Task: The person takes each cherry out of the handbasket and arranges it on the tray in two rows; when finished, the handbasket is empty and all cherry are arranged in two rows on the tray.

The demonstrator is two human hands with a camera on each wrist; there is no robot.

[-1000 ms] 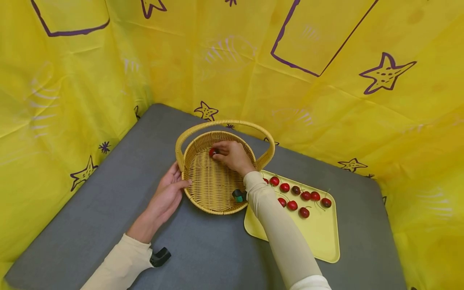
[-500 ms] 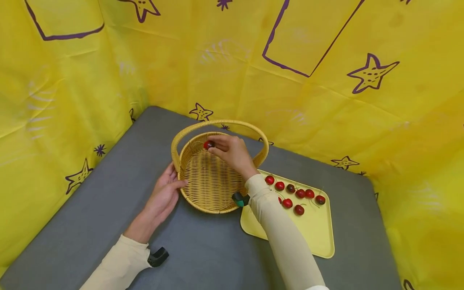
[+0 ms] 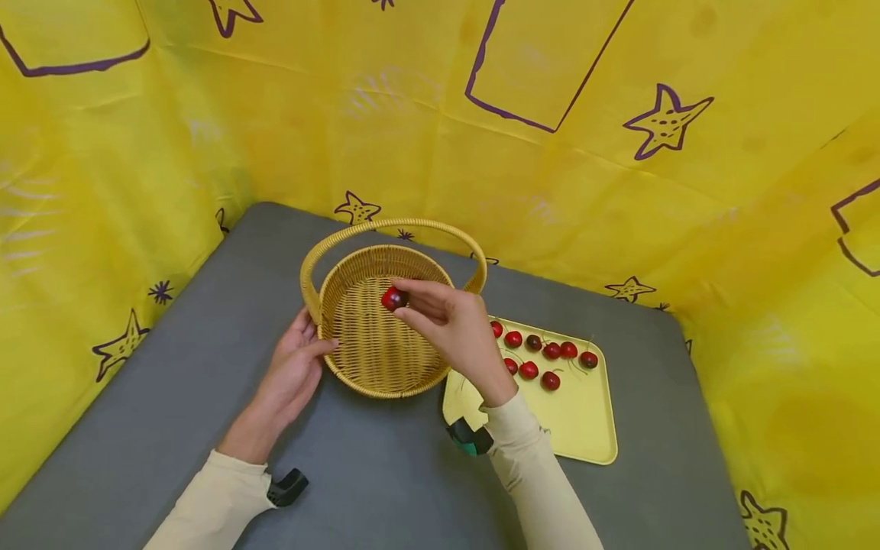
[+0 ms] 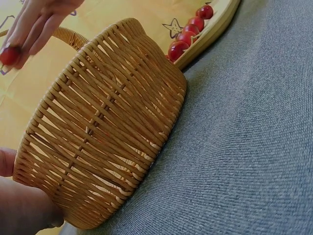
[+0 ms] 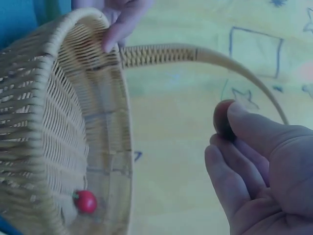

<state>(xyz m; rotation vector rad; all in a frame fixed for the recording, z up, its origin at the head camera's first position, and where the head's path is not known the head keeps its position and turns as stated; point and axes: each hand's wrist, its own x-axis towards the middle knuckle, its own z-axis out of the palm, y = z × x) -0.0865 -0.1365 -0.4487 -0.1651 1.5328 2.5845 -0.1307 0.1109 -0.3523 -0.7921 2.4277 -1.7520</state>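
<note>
My left hand [image 3: 292, 367] grips the round wicker basket [image 3: 385, 336] at its left side, thumb over the rim, below one end of the arched handle [image 3: 406, 223]. With thumb and fingertips my right hand [image 3: 457, 328] pinches a dark red cherry [image 3: 393, 299], which overlaps the basket's inside in the head view. Seen from the right wrist, that held cherry [image 5: 224, 120] is up beside the handle, outside the rim. Another red cherry [image 5: 86, 201] lies within the basket there; in the head view it is hidden.
Right of the basket, a yellow tray [image 3: 584, 428] bears several cherries [image 3: 528, 370] with stems, partly behind my right forearm. Basket and tray stand on a grey table [image 3: 371, 489]. Yellow printed cloth [image 3: 385, 130] hangs close behind the table and along both sides.
Still pinching the cherry, my right hand has risen from low in the basket and come nearer to me. My left hand keeps its grip on the rim. The head view has shifted to the right.
</note>
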